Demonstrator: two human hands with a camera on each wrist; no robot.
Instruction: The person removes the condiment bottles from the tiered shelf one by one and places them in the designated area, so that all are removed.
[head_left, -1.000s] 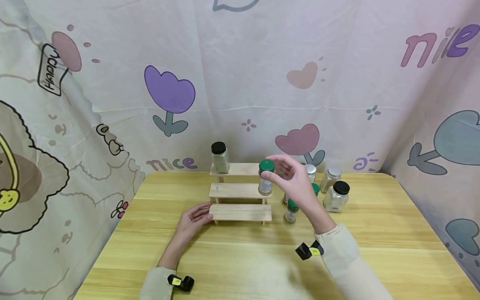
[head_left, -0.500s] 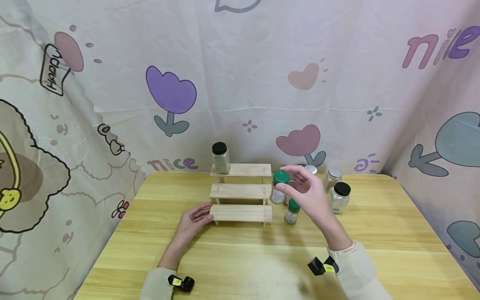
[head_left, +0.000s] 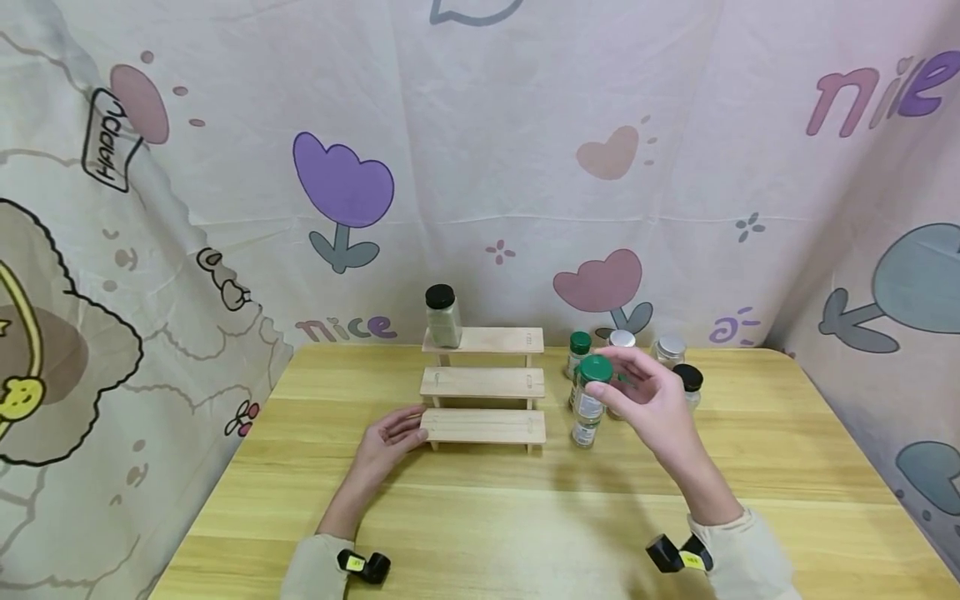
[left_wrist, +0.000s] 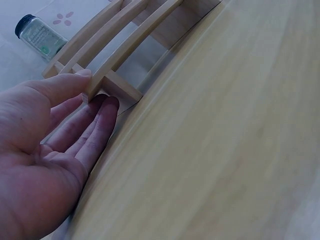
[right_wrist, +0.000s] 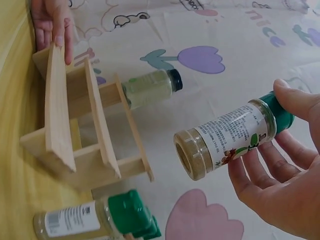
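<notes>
My right hand holds a green-capped spice jar near its cap, thumb on one side and fingers on the other. The jar has a white printed label and brownish contents, and it is raised in front of the other jars. My left hand grips the left end of a three-step wooden rack, its thumb on the lowest step and its fingers below, as the left wrist view shows. On the rack's top step, at the left, stands a black-lidded jar with pale contents.
Right of the rack stand several jars: a small green-capped one in front, another green-capped one behind, two with silver lids, and a black-lidded one. My right hand partly hides them. A printed cloth hangs behind the table.
My right hand has carried the green-capped spice jar from in front of the rack's right end rightward and lower, toward the other jars. My left hand has stayed on the rack.
</notes>
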